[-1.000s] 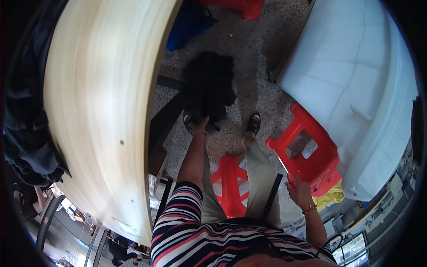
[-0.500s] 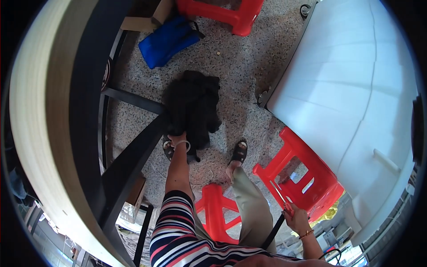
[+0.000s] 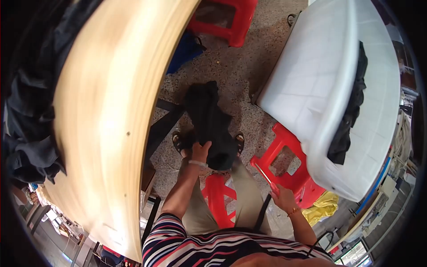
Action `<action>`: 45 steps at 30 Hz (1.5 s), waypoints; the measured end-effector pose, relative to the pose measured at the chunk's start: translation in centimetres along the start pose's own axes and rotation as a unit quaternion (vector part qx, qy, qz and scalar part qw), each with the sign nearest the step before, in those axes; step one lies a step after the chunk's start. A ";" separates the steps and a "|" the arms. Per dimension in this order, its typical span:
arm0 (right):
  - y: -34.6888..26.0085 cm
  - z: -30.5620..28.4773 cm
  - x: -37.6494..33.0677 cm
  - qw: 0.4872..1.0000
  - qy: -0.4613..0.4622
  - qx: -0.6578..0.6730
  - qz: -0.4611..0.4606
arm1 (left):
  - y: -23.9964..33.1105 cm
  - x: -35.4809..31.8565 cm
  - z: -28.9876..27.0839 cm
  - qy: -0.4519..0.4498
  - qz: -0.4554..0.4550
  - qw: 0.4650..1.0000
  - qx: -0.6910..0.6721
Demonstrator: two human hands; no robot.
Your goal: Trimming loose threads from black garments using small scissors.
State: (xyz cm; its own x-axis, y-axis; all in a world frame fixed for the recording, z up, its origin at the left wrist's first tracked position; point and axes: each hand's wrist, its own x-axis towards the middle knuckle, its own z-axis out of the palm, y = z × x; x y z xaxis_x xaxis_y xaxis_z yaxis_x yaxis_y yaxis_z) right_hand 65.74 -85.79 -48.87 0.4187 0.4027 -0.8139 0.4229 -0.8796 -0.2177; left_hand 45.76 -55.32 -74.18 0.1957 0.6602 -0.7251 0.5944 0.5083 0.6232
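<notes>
My left hand grips a black garment that hangs in front of my knees, above my sandalled feet. My right hand rests lower right on the edge of a red plastic stool, holding a thin red stick-like thing. I sit on another red stool, and my striped sleeve fills the bottom of the view.
A pale wooden table curves down the left, with dark clothes piled on it. At the right stands a big white tub with a black garment draped over its rim. A blue bag and a further red stool lie on the speckled floor.
My left hand has lifted the black garment off the floor and drawn it toward my knees. My view has shifted, so the tabletop now covers the table's dark frame.
</notes>
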 end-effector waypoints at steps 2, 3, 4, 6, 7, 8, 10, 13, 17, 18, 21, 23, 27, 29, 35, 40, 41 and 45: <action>-0.2 -1.0 -1.5 0.999 0.025 0.017 -0.017 | 10.0 -7.4 -1.6 -0.105 0.000 0.984 -0.145; -0.6 -1.4 -2.3 0.999 0.032 0.015 -0.030 | 14.5 -11.6 -3.5 -0.194 -0.011 0.939 -0.284; -1.2 -1.8 -2.9 0.998 0.040 0.013 -0.044 | 17.8 -14.8 -5.5 -0.192 -0.006 0.940 -0.282; -2.3 -3.2 -4.7 0.996 0.053 0.018 -0.063 | 23.1 -20.7 -9.7 -0.266 0.001 0.924 -0.276; -2.8 -3.9 -5.5 0.995 0.065 0.022 -0.079 | 25.3 -23.0 -11.7 -0.267 0.013 0.928 -0.260; -3.4 -4.2 -6.1 0.994 0.061 0.023 -0.085 | 28.5 -26.0 -14.2 -0.247 0.018 0.932 -0.266; -4.2 -5.6 -7.5 0.978 0.117 0.058 -0.164 | 31.8 -31.3 -18.5 -0.193 0.104 0.922 -0.318; -6.9 -8.6 -9.7 0.982 0.119 0.034 -0.146 | 31.9 -37.3 -27.4 -0.243 0.247 0.802 -0.486; -13.4 -14.9 -12.5 0.961 0.139 0.070 -0.227 | 27.4 -41.8 -42.0 -0.159 0.425 0.714 -0.533; -14.7 -15.8 -12.4 0.941 0.163 0.079 -0.285 | 26.5 -41.4 -44.8 0.133 0.498 0.783 -0.348; -18.3 -17.1 -12.6 0.909 0.188 0.080 -0.362 | 25.2 -43.4 -47.0 0.230 0.428 0.806 -0.340; -20.5 -17.3 -12.2 0.905 0.181 0.078 -0.376 | 21.7 -42.0 -49.2 0.235 0.396 0.823 -0.333; -24.5 -15.6 -11.3 0.920 0.153 0.036 -0.360 | 9.4 -33.7 -56.8 0.354 -0.018 0.873 -0.335; -25.9 -14.7 -11.1 0.932 0.126 -0.004 -0.341 | 8.4 -31.7 -52.1 0.537 0.083 0.839 -0.041; -28.5 -11.9 -10.4 0.948 0.130 -0.027 -0.289 | 26.9 -26.5 -36.1 0.188 0.342 0.918 0.064; -29.4 -11.1 -10.7 0.959 0.139 0.053 -0.239 | 37.8 -18.1 -30.3 0.131 0.569 0.783 0.214; -29.4 -11.1 -10.7 0.962 0.145 0.061 -0.224 | 39.8 -16.0 -29.5 0.162 0.592 0.743 0.267; -30.8 -11.0 -8.9 0.916 0.123 0.229 -0.306 | 43.7 -6.3 -31.7 0.198 0.560 0.640 0.488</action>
State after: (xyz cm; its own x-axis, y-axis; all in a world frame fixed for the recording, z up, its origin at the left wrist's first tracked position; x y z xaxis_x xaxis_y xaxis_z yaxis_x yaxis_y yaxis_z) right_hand 57.78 -59.49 -29.00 0.4081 0.8514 -0.3294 0.2814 -0.4606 -0.8418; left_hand 45.75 -19.76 -33.09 0.8269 0.4948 0.2673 0.4961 -0.8656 0.0677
